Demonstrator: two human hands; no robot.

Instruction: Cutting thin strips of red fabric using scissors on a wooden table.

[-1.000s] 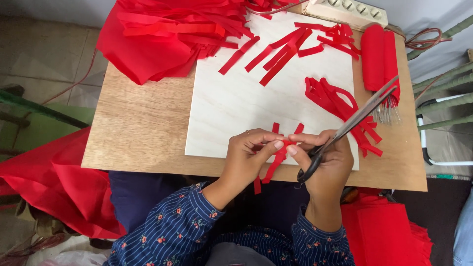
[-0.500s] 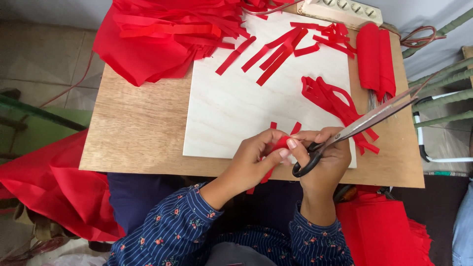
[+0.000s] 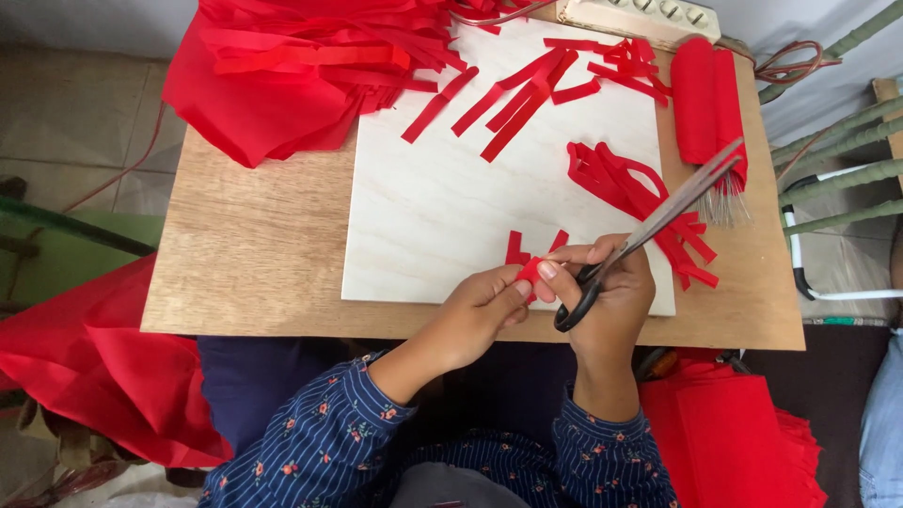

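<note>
My left hand [image 3: 480,310] pinches a small folded red strip [image 3: 530,270] at the near edge of a pale wooden board [image 3: 442,207]. My right hand [image 3: 611,292] holds black-handled scissors [image 3: 649,226], blades shut and pointing up to the right, while its thumb and forefinger also touch the red strip. Both hands meet over the board's front edge. Two short red strip ends [image 3: 536,246] stick up just behind my fingers.
Cut red strips [image 3: 513,94] lie at the back of the board, and a tangle of red loops [image 3: 625,188] at the right. A heap of red fabric [image 3: 301,66] covers the table's back left. A red roll [image 3: 705,99] and white power strip [image 3: 649,14] sit back right.
My hands have drawn closer together, bunching the red strip into a small fold. The scissors tilted slightly, their tips swinging up and left.
</note>
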